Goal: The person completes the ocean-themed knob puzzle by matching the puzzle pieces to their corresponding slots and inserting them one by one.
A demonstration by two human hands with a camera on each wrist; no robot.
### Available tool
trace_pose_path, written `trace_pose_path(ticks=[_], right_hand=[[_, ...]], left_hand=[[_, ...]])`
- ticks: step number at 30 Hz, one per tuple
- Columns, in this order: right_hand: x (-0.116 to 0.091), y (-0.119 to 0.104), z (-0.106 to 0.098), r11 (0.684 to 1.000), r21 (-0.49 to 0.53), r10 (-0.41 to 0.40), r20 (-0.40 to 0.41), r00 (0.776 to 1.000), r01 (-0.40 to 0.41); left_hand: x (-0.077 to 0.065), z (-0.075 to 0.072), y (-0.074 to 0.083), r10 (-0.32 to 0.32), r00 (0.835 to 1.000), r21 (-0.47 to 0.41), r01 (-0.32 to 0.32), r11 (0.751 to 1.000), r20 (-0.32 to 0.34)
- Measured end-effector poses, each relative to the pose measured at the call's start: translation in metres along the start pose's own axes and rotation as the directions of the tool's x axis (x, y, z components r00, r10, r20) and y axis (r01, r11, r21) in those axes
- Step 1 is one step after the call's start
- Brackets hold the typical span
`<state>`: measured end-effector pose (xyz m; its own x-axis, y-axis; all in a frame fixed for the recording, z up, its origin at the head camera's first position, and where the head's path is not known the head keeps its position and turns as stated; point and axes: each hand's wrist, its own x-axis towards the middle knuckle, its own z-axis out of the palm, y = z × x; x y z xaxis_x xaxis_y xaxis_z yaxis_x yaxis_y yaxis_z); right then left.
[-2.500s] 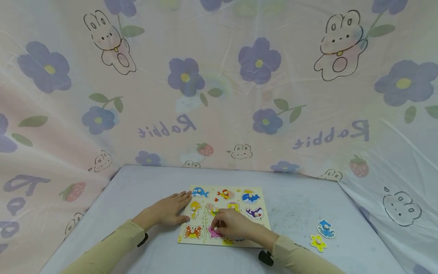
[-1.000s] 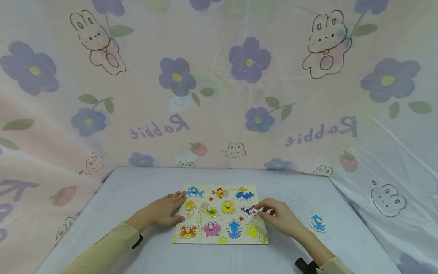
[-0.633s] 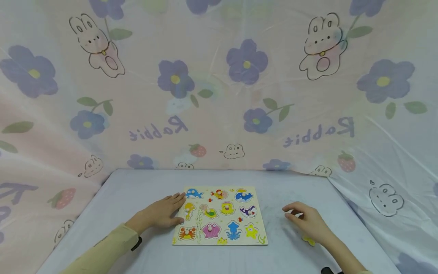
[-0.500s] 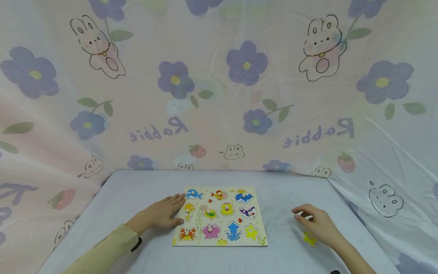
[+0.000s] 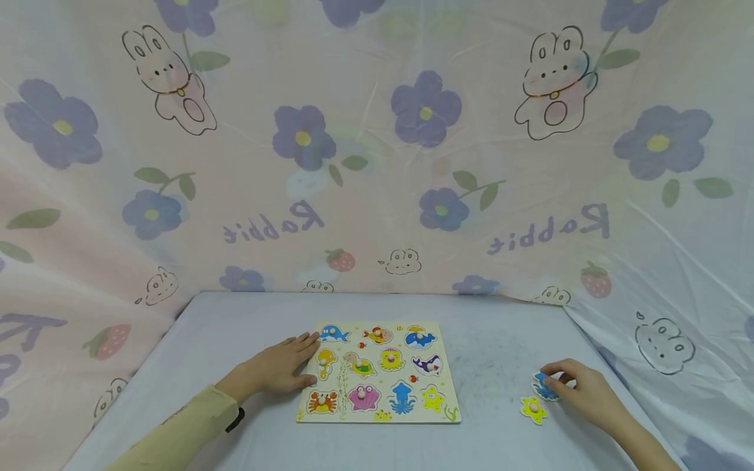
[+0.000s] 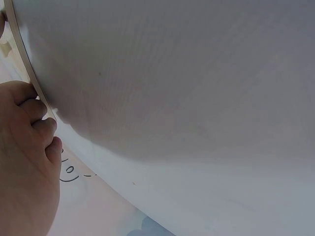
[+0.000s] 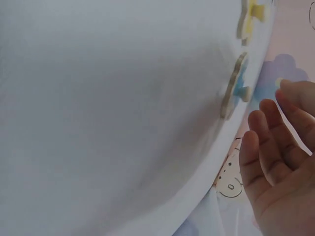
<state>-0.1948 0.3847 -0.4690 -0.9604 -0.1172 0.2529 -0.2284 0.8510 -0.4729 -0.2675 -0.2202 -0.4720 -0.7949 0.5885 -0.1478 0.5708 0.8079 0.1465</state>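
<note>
My left hand [image 5: 281, 365] rests flat against the left edge of a wooden knob puzzle board [image 5: 446, 373], fingertips on its rim. In the left wrist view, the fingers [image 6: 30, 110] lie along the board's edge. My right hand [image 5: 586, 394] hovers at the blue squid puzzle piece [image 5: 544, 387] right of the board, partly covering it. The right wrist view shows loosely bent fingers [image 7: 268, 142] close to the squid piece's knob [image 7: 244, 93], with a gap between. A yellow starfish puzzle piece [image 5: 533, 409] lies just in front of the squid piece.
Sea animal pieces with knobs sit in the board, such as the crab [image 5: 323, 401] and pink shell [image 5: 364, 397]. The squid and starfish spots show no knobs. White cloth covers the table [image 5: 253, 445]; a printed curtain [image 5: 377, 183] encloses the back and sides.
My right hand has gone from the shell piece to the orca piece at the board's right side, then rightward to the squid piece. My left hand has stayed at the board's left edge.
</note>
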Motion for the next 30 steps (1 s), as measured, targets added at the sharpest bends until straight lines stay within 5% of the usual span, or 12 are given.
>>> trace_pose_path(ticks=[30], right_hand=[[0.006, 0.022, 0.013, 0.998, -0.058, -0.003, 0.033, 0.999, 0.005]], left_hand=[[0.0, 0.001, 0.0, -0.015, 1.0, 0.019, 0.015, 1.0, 0.009]])
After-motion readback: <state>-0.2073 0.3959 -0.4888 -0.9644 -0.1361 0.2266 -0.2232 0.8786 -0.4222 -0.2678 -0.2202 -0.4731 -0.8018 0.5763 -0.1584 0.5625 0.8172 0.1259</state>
